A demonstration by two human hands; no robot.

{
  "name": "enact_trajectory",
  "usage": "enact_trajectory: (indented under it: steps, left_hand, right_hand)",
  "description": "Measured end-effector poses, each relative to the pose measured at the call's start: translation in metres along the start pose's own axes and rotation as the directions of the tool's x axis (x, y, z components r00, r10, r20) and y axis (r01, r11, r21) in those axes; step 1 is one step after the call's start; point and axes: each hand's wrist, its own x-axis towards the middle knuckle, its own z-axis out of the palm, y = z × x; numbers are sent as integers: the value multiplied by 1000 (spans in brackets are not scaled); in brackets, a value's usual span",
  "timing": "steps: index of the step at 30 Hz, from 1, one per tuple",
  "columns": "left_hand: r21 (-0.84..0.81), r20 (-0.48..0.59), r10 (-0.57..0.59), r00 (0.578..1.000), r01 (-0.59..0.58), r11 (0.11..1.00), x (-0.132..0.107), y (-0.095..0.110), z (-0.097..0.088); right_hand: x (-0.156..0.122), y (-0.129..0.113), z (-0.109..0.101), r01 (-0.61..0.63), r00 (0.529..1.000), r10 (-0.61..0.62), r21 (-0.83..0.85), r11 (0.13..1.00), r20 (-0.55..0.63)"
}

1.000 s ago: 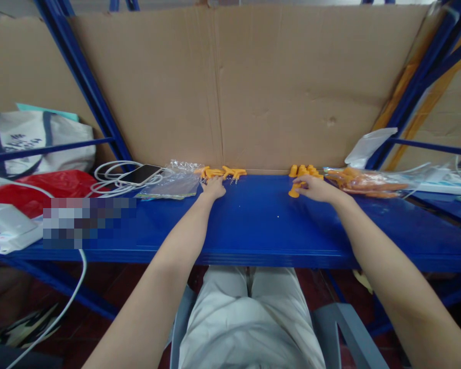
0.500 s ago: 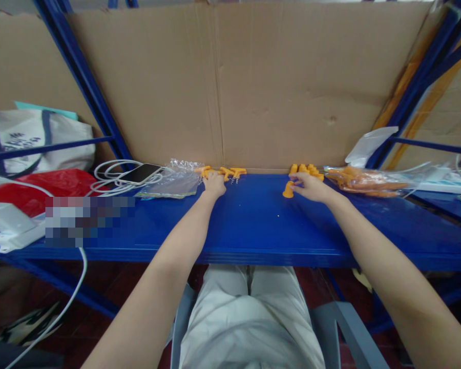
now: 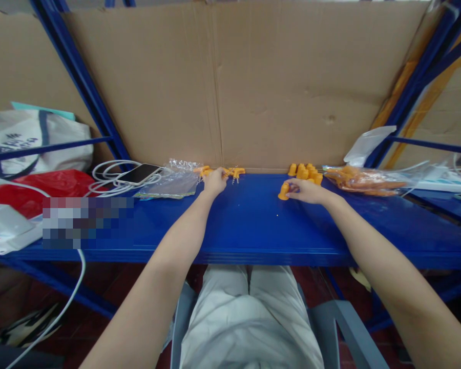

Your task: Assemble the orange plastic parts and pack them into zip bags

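Note:
My right hand [image 3: 306, 190] pinches a small orange bell-shaped cap [image 3: 283, 192] by its side, just over or on the blue shelf, wide rim down. Behind that hand stands a cluster of similar orange caps [image 3: 302, 170]. My left hand [image 3: 215, 182] is at the back of the shelf, its fingers closed on an orange piece [image 3: 226, 172] that they partly cover. Beside it lie more orange pieces with short metal chains [image 3: 237, 172], and another orange piece [image 3: 203, 170] shows to the left.
A clear plastic bag [image 3: 169, 185], a phone [image 3: 140, 174] and coiled white cable lie left on the blue shelf [image 3: 249, 225]. Farther left are a red bag [image 3: 57, 185] and a white power strip. At right lies a bag of orange parts [image 3: 363, 180]. Cardboard [image 3: 261, 92] stands behind.
My right hand has shifted slightly left and down with the orange cap. My left hand's fingers have moved right and closed on an orange piece.

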Motion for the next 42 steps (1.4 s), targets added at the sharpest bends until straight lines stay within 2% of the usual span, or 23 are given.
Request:
enact_trajectory:
  steps: [6,11,15,21,26,38,42]
  left_hand:
    - [-176,16,213,977,-206,962,1,9,5]
    - [-200,106,395,912,-370,907,-4,25,15]
    - [-180,174,472,864,-444,878,-11,35,19]
    - [-154,237,514,824,-491,858,-21,45,15]
    - [-147,253,513,820,-492,858,-22,46,15]
    - [-225,289,488,824,-437,871,-19,44,17]
    - [-224,302,486,820,-434,873,-19,43,18]
  right_hand:
    - [1,1,1,5,1000,-5,-11,1000,9]
    - [1,-2,4,7,1000,-8,-84,996,-8]
    - [2,-8,12,0,998,-9,-146,989,-62]
    - [5,-25,19,-92,992,85,-73,993,-92]
    - [6,-30,20,-152,985,147,-54,987,-93]
    - [8,-16,25,-56,995,43,-147,988,-88]
    - [7,-19,24,-68,995,56,-143,987,-85]
